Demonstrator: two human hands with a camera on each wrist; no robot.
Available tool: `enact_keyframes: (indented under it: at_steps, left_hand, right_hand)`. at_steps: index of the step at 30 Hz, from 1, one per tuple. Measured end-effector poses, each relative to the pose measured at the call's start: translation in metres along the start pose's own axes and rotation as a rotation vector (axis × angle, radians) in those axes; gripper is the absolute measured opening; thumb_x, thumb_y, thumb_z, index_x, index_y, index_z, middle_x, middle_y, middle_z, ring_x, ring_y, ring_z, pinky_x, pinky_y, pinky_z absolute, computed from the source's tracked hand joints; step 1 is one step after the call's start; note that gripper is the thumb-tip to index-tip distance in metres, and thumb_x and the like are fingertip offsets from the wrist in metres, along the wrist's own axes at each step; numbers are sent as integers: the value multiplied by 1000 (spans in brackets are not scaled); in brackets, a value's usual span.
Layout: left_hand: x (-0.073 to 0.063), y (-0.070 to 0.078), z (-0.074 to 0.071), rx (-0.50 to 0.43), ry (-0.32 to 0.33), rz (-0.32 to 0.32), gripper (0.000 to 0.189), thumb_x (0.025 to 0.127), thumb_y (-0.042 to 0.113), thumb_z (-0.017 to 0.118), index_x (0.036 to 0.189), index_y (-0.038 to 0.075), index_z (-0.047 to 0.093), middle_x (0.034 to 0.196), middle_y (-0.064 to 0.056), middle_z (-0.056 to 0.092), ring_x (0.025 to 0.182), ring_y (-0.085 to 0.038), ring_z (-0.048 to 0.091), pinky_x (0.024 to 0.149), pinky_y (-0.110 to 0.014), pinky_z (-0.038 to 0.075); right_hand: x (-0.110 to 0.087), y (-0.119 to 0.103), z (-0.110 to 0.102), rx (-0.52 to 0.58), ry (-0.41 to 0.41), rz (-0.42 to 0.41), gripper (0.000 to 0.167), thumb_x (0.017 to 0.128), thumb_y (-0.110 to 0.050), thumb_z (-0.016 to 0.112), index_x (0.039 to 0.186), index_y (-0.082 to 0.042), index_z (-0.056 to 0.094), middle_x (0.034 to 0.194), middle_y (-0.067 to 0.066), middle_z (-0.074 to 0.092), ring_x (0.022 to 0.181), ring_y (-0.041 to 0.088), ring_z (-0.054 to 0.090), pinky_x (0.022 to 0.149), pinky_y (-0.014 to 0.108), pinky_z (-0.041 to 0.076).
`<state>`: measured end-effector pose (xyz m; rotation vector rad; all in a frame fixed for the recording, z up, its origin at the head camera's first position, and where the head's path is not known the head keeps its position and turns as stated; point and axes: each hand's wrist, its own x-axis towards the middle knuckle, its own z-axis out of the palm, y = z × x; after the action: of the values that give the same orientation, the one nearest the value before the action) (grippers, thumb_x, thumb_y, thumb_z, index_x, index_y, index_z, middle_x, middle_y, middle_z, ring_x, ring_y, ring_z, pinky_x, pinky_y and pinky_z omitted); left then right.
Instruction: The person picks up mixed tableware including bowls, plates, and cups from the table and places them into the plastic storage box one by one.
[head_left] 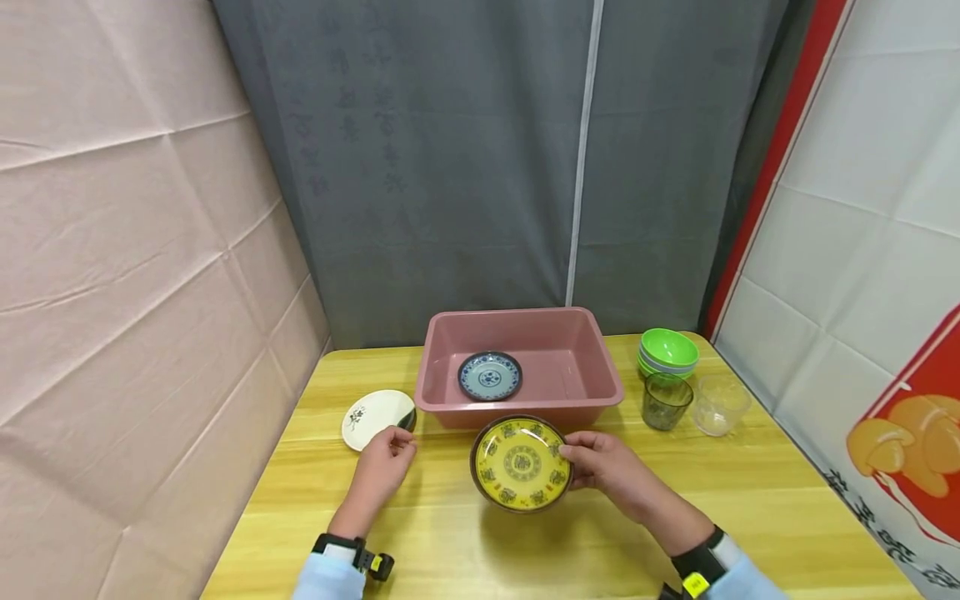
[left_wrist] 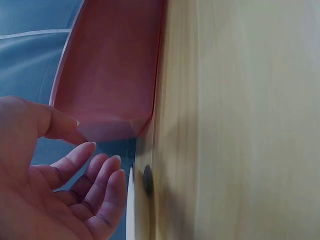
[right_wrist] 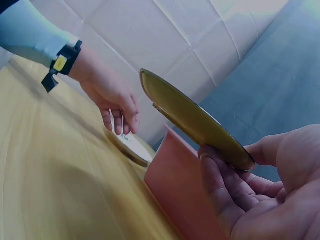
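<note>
My right hand [head_left: 603,463] pinches the rim of a yellow patterned plate [head_left: 522,463], thumb on its face and fingers beneath. In the right wrist view the plate [right_wrist: 192,117] is tilted and raised over the table. My left hand [head_left: 386,467] hovers by the near edge of a white plate [head_left: 375,417] with a small dark flower design. Its fingers [left_wrist: 102,187] are loosely bent with nothing between them, as the left wrist view shows. Inside the pink basin [head_left: 517,321] lies a blue-and-white plate [head_left: 490,377].
At the right stand stacked bowls, a green one [head_left: 667,347] on top, beside a grey tinted glass [head_left: 666,402] and a clear glass [head_left: 720,406]. The wooden table [head_left: 420,550] is bounded by a grey curtain [head_left: 450,167] behind and cloth walls at the sides.
</note>
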<state>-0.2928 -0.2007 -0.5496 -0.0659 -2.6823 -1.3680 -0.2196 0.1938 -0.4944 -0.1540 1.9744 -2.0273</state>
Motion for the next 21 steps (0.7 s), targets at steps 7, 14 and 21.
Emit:
enact_keyframes:
  at_steps: [7,14,21]
  left_hand:
    - [7,-3,-13,120,61,54,12,101,12,75,110,3,74,109,-13,69,95,-26,69,86,-47,60]
    - [14,-7,-18,203,77,67,17,100,15,76,111,2,74,106,-12,66,100,-29,69,90,-51,59]
    - [20,-2,-16,201,37,65,20,101,17,75,115,2,73,110,-11,66,104,-29,69,93,-51,59]
  right_hand:
    - [-1,-17,-2,50,-55,-12,28,115,-22,62,127,2,66,106,6,74,88,17,73,85,36,64]
    - [12,-36,-7,69,-77,-42,32,116,-23,61,132,3,70,105,7,77,90,16,75,87,35,64]
    - [34,-54,-21,104,-14,-41,25,116,-21,60,118,-1,75,101,5,76,90,16,74,86,32,64]
